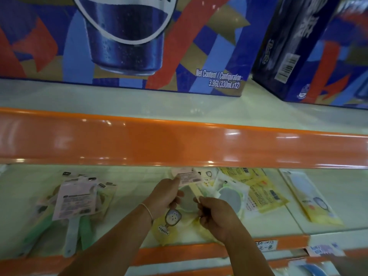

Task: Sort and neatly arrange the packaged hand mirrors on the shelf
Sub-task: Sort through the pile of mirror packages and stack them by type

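Soda carton (pixel 123 42), 12-can print, fills the upper frame; a second dark carton (pixel 294 46) stands tilted at upper right. Both sit on the upper shelf (pixel 139 100), whose orange front lip (pixel 179 142) overhangs the working level and hides its back. Lower shelf (pixel 129 188), pale, has bare room between the left pile and the centre hands; orange front edge (pixel 179 252) runs along the bottom with price tags (pixel 265 245) at lower right.

Left pile of packaged hand mirrors (pixel 73 202), overlapping, handles toward the front edge. Right of centre, yellow packs (pixel 262 194) overlap loosely; one separate yellow pack (pixel 316 204) lies angled at far right.

Left hand (pixel 166 196), fingers pinching a pink-carded packaged mirror (pixel 188 179) at centre, just under the lip. Right hand (pixel 217 214), fingers curled on the same pack's lower end.
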### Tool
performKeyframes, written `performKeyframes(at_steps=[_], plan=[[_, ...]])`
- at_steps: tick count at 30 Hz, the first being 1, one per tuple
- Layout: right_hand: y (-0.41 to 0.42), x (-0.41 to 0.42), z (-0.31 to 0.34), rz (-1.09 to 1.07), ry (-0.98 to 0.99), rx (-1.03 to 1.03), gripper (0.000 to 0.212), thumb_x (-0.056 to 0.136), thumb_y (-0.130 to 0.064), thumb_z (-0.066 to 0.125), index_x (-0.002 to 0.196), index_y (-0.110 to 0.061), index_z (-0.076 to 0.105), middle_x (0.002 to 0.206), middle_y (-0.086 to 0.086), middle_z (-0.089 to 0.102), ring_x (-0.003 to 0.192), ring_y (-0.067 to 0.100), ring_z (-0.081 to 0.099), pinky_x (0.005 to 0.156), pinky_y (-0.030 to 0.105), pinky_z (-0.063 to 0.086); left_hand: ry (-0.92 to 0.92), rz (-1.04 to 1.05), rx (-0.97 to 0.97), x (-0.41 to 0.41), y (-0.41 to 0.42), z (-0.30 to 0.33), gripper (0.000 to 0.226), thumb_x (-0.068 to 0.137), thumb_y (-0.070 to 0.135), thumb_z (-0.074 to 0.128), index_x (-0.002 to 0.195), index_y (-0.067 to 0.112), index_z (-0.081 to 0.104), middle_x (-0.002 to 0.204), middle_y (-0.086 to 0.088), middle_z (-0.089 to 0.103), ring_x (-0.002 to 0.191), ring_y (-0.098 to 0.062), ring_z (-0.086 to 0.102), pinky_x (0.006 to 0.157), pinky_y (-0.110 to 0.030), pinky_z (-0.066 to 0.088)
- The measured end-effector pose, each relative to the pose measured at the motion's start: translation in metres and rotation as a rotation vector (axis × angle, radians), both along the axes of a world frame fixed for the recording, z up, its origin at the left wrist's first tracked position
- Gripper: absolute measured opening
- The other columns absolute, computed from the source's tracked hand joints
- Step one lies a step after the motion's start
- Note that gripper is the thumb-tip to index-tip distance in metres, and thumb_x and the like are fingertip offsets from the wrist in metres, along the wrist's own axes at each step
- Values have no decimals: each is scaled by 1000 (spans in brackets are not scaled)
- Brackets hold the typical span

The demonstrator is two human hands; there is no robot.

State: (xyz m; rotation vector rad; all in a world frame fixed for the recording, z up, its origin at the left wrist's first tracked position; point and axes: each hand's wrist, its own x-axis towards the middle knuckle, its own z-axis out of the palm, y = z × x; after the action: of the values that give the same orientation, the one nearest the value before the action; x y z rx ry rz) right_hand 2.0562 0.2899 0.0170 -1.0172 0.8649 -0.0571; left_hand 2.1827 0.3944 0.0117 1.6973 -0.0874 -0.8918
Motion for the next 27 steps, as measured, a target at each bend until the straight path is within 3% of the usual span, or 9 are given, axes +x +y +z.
performKeyframes(at_steps=[6,11,18,22,24,26,27], plan=[[5,-2,-5,203,-12,-148,13,90,-6,62,95,5,66,61,6,53,51,15,51,44,23,33,143,218,-129,2,4,-2,24,99,21,49,96,-1,59,71,-16,67,44,-17,35,45,-23,26],[27,16,-4,345,-10,-268,13,90,-14,64,79,-7,68,64,8,60,53,16,54,48,24,34,-2,318,-101,6,45,6,20,99,17,48,90,3,59,75,-17,69,43,-19,42,44,-28,36],[77,49,-6,462,-55,-303,18,92,-16,62,97,0,68,72,10,63,56,18,56,49,26,39,-151,479,-29,24,127,8,20,101,19,46,94,4,58,82,-20,70,44,-14,50,42,-27,41],[109,67,-8,473,-47,-300,16,91,-14,63,99,-1,68,71,9,65,56,19,57,48,26,41,-264,515,22,34,169,5,28,98,15,46,84,0,64,65,-19,64,46,-21,54,42,-27,44],[123,73,-10,467,-42,-293,15,90,-12,64,97,0,68,71,10,65,55,19,57,49,27,40,-322,514,49,40,189,2,27,95,15,49,78,-1,62,61,-21,62,46,-28,59,44,-39,52],[135,78,-12,460,-34,-290,13,90,-12,65,95,-2,69,73,12,66,55,20,57,49,26,41,-337,518,89,43,205,2,18,94,17,51,89,3,62,68,-22,67,52,-34,65,46,-47,56],[140,80,-13,456,-31,-291,12,90,-12,65,95,-2,69,73,12,66,56,20,58,49,27,42,-332,527,110,44,212,3,14,94,16,51,97,7,62,71,-21,68,53,-33,67,46,-43,56]])
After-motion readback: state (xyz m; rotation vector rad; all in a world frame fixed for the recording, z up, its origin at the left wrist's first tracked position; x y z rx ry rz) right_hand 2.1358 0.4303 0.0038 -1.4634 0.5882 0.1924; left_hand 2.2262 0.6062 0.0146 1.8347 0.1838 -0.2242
